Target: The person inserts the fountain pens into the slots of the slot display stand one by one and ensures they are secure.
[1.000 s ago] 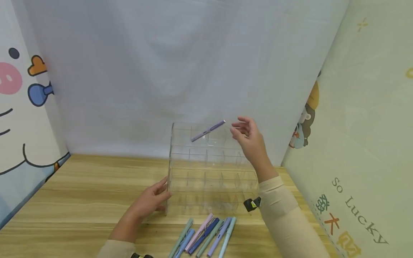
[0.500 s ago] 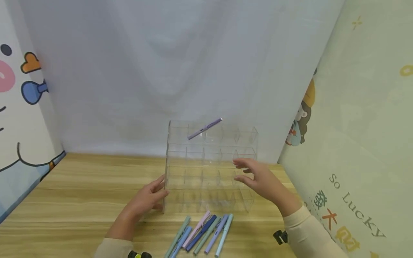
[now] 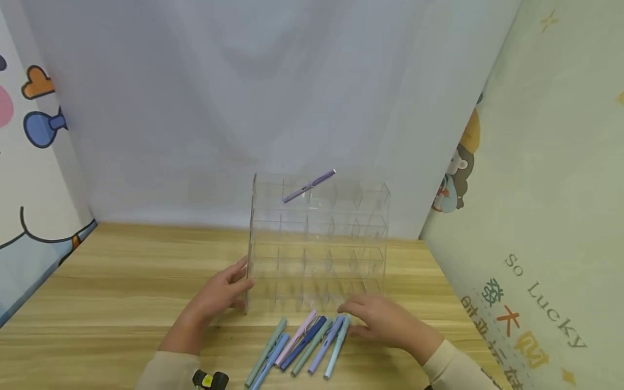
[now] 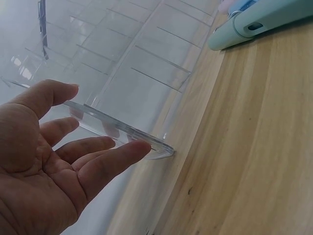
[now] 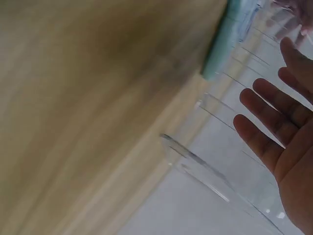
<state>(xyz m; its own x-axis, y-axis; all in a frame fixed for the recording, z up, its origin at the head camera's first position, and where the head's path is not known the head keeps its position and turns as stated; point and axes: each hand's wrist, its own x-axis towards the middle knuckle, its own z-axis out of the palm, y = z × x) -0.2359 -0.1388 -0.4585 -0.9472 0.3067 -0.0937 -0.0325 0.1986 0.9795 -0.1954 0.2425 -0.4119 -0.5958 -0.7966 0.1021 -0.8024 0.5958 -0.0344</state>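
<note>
A clear acrylic tiered pen rack (image 3: 319,246) stands upright on the wooden table. My left hand (image 3: 219,290) holds its left side, and the left wrist view shows the thumb over the panel's front edge with the fingers along its outer face. A lavender pen (image 3: 309,186) lies aslant across the top tier. Several pens lie in a slanted row before the rack, from a sage green pen (image 3: 265,352) to a pale aqua pen (image 3: 336,346). Beside the aqua pen's upper end is my right hand (image 3: 382,322), fingers spread and holding nothing in the right wrist view (image 5: 288,127).
The wooden table (image 3: 122,303) reaches back to a grey-white curtain (image 3: 195,119). A printed panel (image 3: 551,179) closes the right side and a cartoon panel (image 3: 29,179) the left. A black wrist camera (image 3: 210,380) sits at my left sleeve.
My right hand has come down from beside the rack's top to the right end of the pen row. The left hand stays on the rack, and the lavender pen stays on the top tier.
</note>
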